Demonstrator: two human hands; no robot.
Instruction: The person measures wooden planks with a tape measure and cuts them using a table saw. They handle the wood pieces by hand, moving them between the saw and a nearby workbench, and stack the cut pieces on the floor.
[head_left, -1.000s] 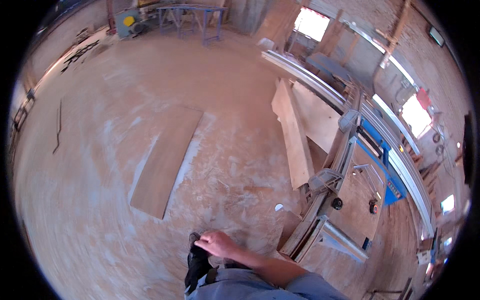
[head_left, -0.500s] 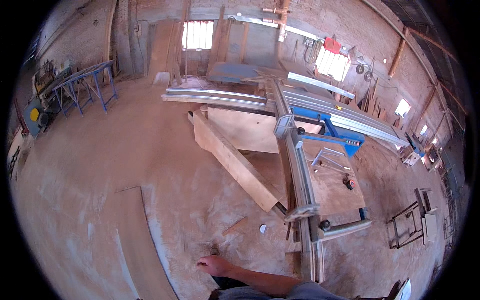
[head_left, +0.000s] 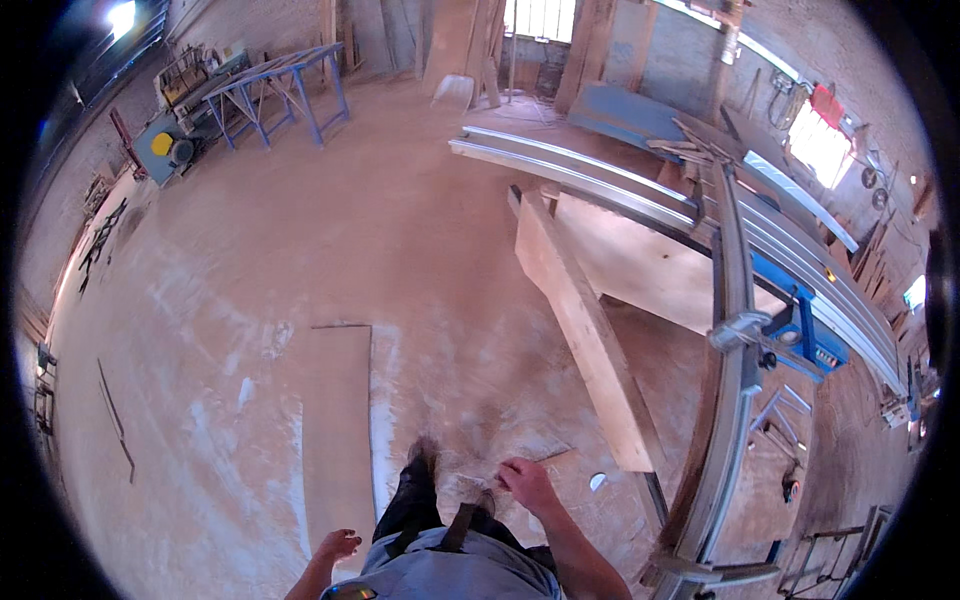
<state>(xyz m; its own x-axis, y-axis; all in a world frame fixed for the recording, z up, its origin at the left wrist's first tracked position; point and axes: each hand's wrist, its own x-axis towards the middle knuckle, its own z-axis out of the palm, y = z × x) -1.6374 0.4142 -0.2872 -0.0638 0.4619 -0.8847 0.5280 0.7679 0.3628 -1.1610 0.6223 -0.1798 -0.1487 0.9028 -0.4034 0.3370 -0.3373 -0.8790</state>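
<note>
My left hand (head_left: 340,543) hangs low beside my body, over the near end of a long flat board (head_left: 338,430) on the floor. Its fingers are loosely bent and apart, and nothing shows in them. In front of my right hip, my right hand (head_left: 527,483) has its fingers curled in, with nothing visible in it. A thin wood offcut (head_left: 558,456) and a small white piece (head_left: 597,481) lie on the floor near that hand. Neither hand touches the board or the machine.
To the right stands a sliding table saw (head_left: 735,290) with long metal rails. A long wooden panel (head_left: 585,340) leans along its near side. A tape measure (head_left: 791,490) rests on its side table. Blue trestles (head_left: 285,95) stand far left, beside a machine with a yellow disc (head_left: 162,144).
My view has swung left, so the saw sits further right and the floor board nearer the middle. Both my hands now show; only the right arm showed before, reaching across my front.
</note>
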